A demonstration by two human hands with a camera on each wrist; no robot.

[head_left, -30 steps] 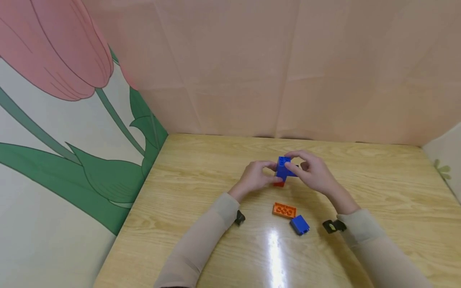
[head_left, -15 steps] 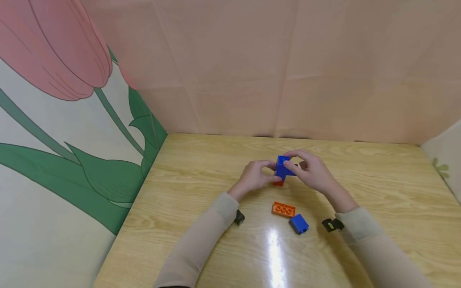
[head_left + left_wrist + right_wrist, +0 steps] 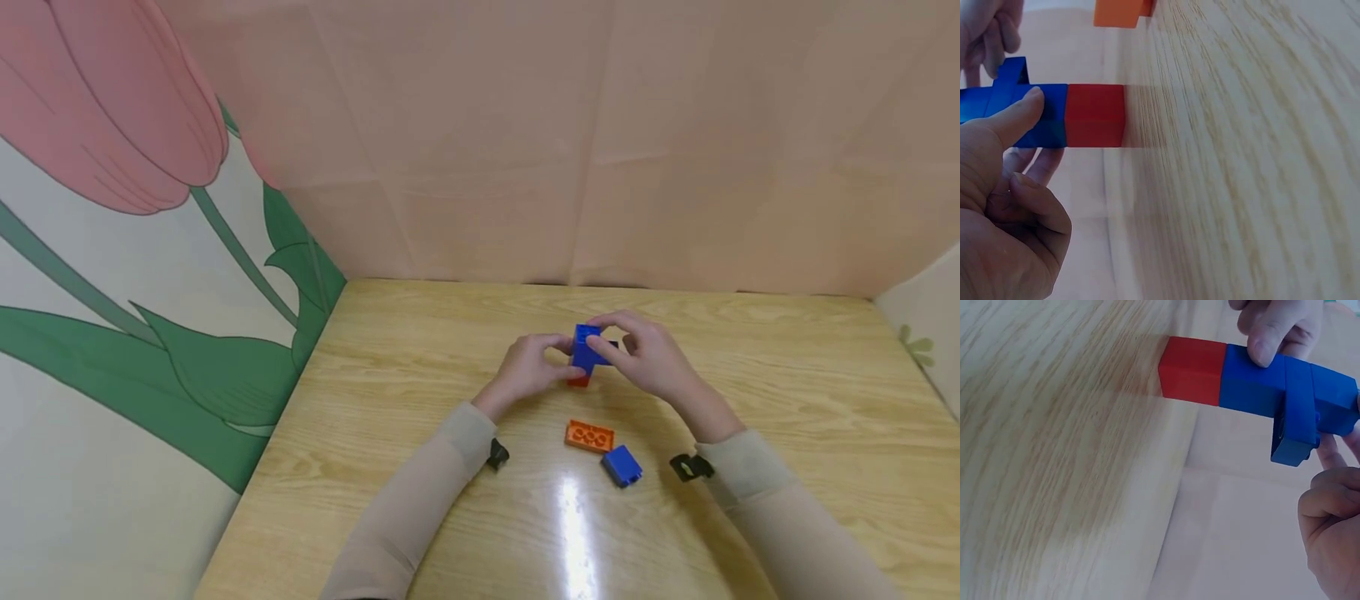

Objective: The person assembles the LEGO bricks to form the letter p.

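Observation:
A stack of toy building bricks stands upright on the table, between the two hands. Its base is a red brick (image 3: 1191,370), with a blue brick (image 3: 1250,381) directly above. Over that, a flatter blue brick (image 3: 1299,415) juts out to the right, and another blue brick (image 3: 587,332) tops the stack. My left hand (image 3: 527,367) pinches the lower blue brick from the left, thumb on the near side. My right hand (image 3: 647,356) holds the top blue brick between thumb and fingers; its fingertips are partly hidden behind the stack.
On the wood-grain table (image 3: 420,350), nearer the person, an orange brick (image 3: 589,436) lies with its hollow underside up. A loose blue brick (image 3: 622,466) is close to its right end. A pink cloth backdrop (image 3: 480,167) rises behind the table; a flower-patterned panel (image 3: 210,375) borders the left.

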